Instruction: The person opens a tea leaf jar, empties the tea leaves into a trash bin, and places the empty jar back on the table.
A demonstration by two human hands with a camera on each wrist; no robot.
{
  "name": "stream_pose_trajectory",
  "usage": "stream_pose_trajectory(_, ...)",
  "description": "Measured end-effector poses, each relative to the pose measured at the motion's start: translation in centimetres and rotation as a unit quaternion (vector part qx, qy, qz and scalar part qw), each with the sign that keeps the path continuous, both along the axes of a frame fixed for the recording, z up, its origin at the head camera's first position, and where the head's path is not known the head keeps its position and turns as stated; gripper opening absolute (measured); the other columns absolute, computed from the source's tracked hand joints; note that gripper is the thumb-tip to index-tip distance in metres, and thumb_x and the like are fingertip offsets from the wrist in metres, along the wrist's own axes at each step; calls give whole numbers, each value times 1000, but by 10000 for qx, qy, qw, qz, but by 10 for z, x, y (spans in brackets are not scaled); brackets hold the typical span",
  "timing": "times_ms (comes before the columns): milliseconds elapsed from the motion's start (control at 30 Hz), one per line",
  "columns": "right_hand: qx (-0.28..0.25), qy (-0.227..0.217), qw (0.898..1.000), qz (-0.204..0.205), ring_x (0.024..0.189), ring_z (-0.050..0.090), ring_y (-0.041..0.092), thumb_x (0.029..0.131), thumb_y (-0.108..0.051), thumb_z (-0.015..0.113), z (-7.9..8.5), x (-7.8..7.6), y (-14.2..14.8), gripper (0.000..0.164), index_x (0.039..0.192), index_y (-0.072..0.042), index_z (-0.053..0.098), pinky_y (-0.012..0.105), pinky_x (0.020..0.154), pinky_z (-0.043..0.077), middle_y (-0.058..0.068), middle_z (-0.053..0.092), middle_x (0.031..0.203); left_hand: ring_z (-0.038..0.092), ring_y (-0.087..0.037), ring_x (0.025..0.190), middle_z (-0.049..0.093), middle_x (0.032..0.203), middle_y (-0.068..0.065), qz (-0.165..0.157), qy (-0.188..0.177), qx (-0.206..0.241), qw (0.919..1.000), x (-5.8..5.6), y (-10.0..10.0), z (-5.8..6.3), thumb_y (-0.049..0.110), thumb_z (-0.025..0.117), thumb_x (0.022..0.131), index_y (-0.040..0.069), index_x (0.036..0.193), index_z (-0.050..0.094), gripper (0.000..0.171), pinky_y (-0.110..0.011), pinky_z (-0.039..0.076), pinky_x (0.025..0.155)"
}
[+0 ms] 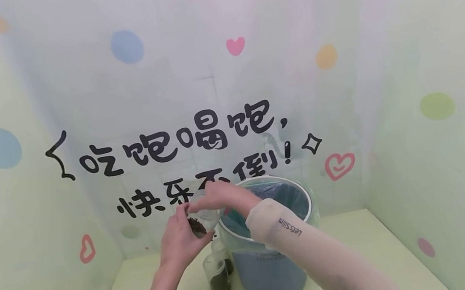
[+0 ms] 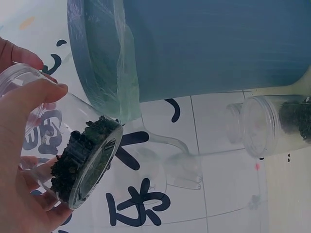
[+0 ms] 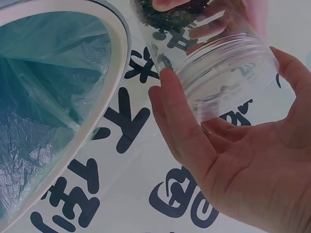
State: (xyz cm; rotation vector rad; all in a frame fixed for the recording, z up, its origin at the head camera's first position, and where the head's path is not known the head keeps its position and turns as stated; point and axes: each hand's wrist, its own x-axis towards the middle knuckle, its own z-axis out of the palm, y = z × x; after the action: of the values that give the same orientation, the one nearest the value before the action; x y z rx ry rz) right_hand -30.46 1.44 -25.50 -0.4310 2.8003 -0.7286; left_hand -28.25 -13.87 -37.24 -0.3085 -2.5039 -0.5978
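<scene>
My left hand point(image 1: 179, 239) grips a clear jar point(image 2: 80, 116) holding dark, crumbly dried leaves point(image 2: 80, 155), which look like tea. In the left wrist view the jar is tilted, with the leaves gathered at its base. At its ribbed clear top point(image 3: 228, 63), my right hand point(image 3: 243, 150) has its fingers and thumb curled round the rim. Whether that top is a lid or the jar's own neck, I cannot tell. Both hands are just left of a blue bin point(image 1: 272, 277), whose white rim point(image 3: 118, 53) holds a thin green-blue bag point(image 3: 53, 73).
Two more clear jars with dark contents, a front jar point(image 1: 219, 278) and one behind it point(image 1: 221, 250), stand on the pale table point(image 1: 352, 247) left of the bin. A white wall point(image 1: 207, 89) with black lettering and coloured spots closes off the back.
</scene>
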Motion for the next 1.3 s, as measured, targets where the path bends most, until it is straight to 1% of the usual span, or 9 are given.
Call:
stream_pose_trajectory(133, -103, 191, 9992, 330, 95, 63, 18, 84, -49, 72, -1, -1, 1, 82, 147, -5, 41, 30, 67, 58, 11, 58, 137, 61, -40, 103, 62, 113, -24, -5, 18, 80, 10000, 0, -1, -2, 35, 87, 68, 4, 133, 39, 87, -54, 56, 79)
stream_pose_trajectory(233, -49, 522, 9965, 652, 96, 61, 18, 83, -42, 74, 2, -2, 1, 75, 144, -9, 45, 29, 73, 54, 11, 62, 130, 61, -39, 101, 61, 112, -24, 10, 58, 101, 9999, -1, -3, 0, 35, 87, 68, 5, 132, 38, 87, -54, 56, 78)
stream_pose_trajectory(367, 88, 673, 9944, 805, 117, 57, 23, 82, -40, 75, 4, -3, -1, 76, 147, -15, 44, 34, 88, 53, 11, 57, 137, 60, -39, 101, 61, 112, -24, 54, 47, 99, 9999, -2, -5, 2, 35, 87, 68, 4, 133, 38, 88, -54, 55, 78)
stream_pose_trajectory(500, 108, 436, 9982, 401, 139, 47, 27, 82, -56, 72, 2, -2, -3, 92, 154, -14, 35, 42, 107, 47, 12, 46, 153, 61, -41, 105, 62, 114, -25, 117, -26, 119, 9999, -1, -6, -1, 36, 86, 69, 4, 135, 38, 88, -55, 55, 80)
stream_pose_trajectory(567, 68, 248, 9995, 165, 136, 51, 27, 82, -62, 69, -1, -1, -2, 93, 153, -10, 38, 42, 105, 51, 11, 45, 155, 61, -41, 106, 62, 114, -25, 136, -71, 119, 9998, -1, -5, -3, 36, 86, 70, 4, 136, 38, 88, -56, 55, 81)
stream_pose_trajectory(733, -148, -50, 9998, -78, 106, 64, 22, 82, -57, 71, -7, -2, 0, 83, 144, -7, 48, 39, 76, 62, 11, 56, 141, 60, -41, 110, 63, 119, -24, 147, -121, 3, 9998, 0, -3, -8, 38, 85, 71, 3, 139, 38, 91, -55, 54, 84)
stream_pose_trajectory(900, -173, 195, 9996, 107, 95, 62, 20, 82, -46, 76, -9, -3, 3, 77, 142, -7, 47, 37, 76, 61, 11, 61, 131, 59, -40, 110, 62, 120, -23, 116, -158, -33, 9998, -2, -1, -9, 40, 86, 70, 2, 141, 36, 94, -54, 55, 85)
stream_pose_trajectory(1133, 218, 495, 9965, 630, 108, 56, 23, 80, -32, 82, -10, -7, 5, 73, 142, -16, 47, 34, 84, 53, 12, 52, 137, 59, -37, 105, 62, 118, -22, 131, -259, 5, 9996, -2, 0, -11, 40, 86, 69, 2, 141, 36, 95, -51, 55, 84)
stream_pose_trajectory(1300, -2, 430, 9973, 588, 129, 52, 29, 83, -44, 77, -11, -6, 5, 80, 150, -16, 41, 43, 102, 50, 13, 49, 148, 60, -37, 105, 62, 118, -21, 145, -185, 15, 9997, -2, 0, -13, 40, 86, 69, 2, 139, 38, 94, -51, 55, 85)
